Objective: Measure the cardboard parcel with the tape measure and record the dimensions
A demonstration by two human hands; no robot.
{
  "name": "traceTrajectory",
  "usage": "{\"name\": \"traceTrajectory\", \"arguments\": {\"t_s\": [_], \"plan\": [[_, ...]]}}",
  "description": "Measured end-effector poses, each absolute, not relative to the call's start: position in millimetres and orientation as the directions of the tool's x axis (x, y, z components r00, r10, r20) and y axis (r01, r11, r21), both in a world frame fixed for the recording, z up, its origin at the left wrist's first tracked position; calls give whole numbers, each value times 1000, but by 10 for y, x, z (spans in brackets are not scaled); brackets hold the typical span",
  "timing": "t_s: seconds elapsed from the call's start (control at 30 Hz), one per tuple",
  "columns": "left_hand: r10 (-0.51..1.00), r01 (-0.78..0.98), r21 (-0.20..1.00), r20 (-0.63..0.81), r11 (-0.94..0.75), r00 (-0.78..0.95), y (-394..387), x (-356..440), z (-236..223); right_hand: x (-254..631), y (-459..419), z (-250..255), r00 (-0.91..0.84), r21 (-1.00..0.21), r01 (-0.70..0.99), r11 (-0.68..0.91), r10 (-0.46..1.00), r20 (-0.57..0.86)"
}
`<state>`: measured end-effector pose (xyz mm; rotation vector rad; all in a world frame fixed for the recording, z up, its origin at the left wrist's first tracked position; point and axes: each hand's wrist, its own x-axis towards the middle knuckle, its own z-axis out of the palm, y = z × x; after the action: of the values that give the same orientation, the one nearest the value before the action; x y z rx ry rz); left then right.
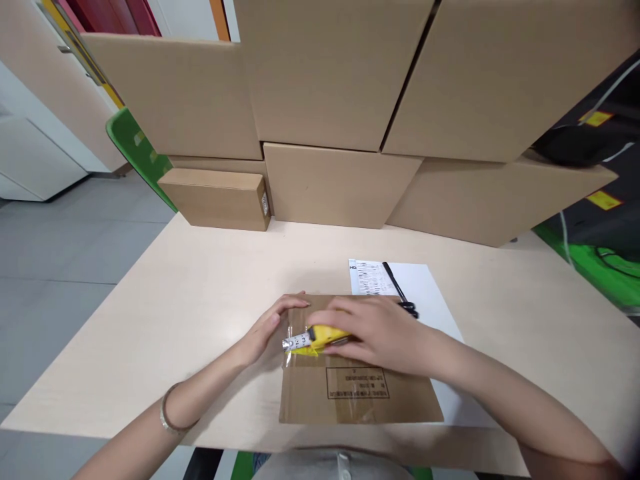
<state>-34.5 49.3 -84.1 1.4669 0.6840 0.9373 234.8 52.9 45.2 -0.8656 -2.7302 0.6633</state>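
In front of me a brown cardboard box (410,400) with printed characters and clear tape lies on the table. My right hand (380,327) is closed around a yellow tape measure (327,335) above the box's top. A short length of its white blade (299,341) sticks out toward the box's left edge. My left hand (270,327) rests with its fingers stretched along the box's far left corner. Part of the tape measure is hidden by my right fingers.
White paper (440,313) with a printed sheet and a black pen (395,280) lies partly under the box. Large cardboard boxes (330,187) are stacked along the table's back, with a smaller carton (220,200) at the left. A green chair back (135,153) stands behind.
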Motion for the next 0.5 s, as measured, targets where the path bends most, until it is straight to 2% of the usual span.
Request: {"name": "traceTrajectory", "arguments": {"t_s": [0.1,0.17,0.23,0.33,0.43,0.5], "plan": [[860,-81,989,151,-128,488,467,-328,-818,2021,570,410,-883,-344,311,886,403,240],[864,-53,988,153,-145,480,453,-307,-809,1923,570,383,-883,-240,257,936,329,334],[868,-36,989,146,-147,475,452,-292,-804,1907,567,363,-877,-188,248,950,303,374],[880,16,993,95,-116,465,486,-298,-771,2049,564,368,-854,-263,229,937,323,407],[870,126,985,44,-122,492,530,-321,-653,2370,533,442,-821,-448,197,872,396,410],[876,224,950,91,-219,473,510,-314,-511,2616,480,518,-815,-583,213,784,472,337]]}}
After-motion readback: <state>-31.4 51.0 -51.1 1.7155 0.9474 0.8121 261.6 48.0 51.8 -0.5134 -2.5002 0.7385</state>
